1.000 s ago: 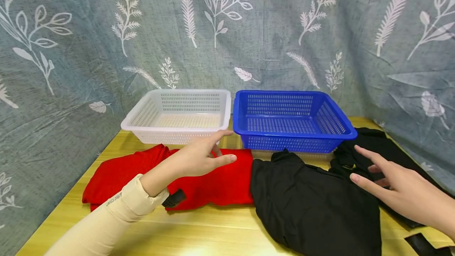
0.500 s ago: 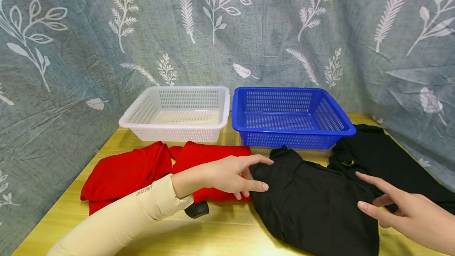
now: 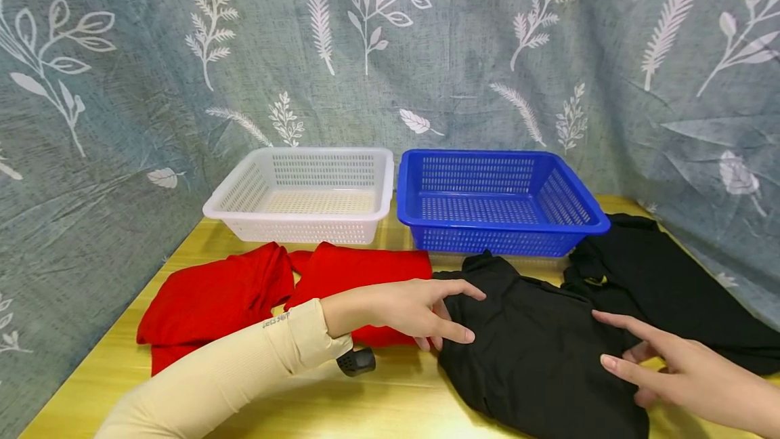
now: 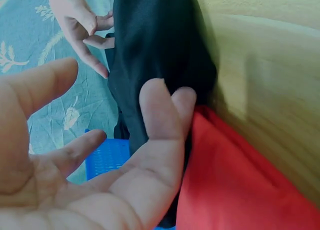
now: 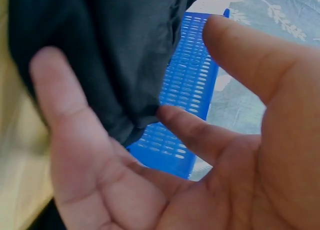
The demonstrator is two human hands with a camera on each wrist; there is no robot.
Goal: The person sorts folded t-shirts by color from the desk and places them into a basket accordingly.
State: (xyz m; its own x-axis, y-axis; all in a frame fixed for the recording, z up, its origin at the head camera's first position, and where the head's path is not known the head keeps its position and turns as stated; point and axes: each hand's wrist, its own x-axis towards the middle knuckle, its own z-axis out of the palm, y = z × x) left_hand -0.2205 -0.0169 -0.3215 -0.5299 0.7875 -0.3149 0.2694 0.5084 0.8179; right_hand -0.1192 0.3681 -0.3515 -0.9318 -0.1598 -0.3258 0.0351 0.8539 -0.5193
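Note:
A crumpled black garment (image 3: 542, 351) lies on the wooden table in front of the blue basket. At its left edge is my left hand (image 3: 414, 310), thumb and forefinger spread and reaching over the black cloth. My right hand (image 3: 679, 368) is at the garment's right edge, fingers loosely bent and apart. In the left wrist view, the fingers (image 4: 160, 110) overlap the black cloth and hold none of it. The right wrist view has the black fabric (image 5: 100, 65) beyond spread fingers (image 5: 70, 100), ungripped too.
Behind the garment stand a white basket (image 3: 298, 218) and a blue basket (image 3: 506, 227), side by side. Two red cloth pieces lie left, one folded (image 3: 213, 297) and one flat (image 3: 365, 266). Another black garment (image 3: 676, 283) lies at the right. A patterned curtain (image 3: 457, 53) hangs behind.
My left hand has moved right and nearer, from over the red cloth to the black garment's left edge. My right hand has come lower, then slightly left to the garment's right edge.

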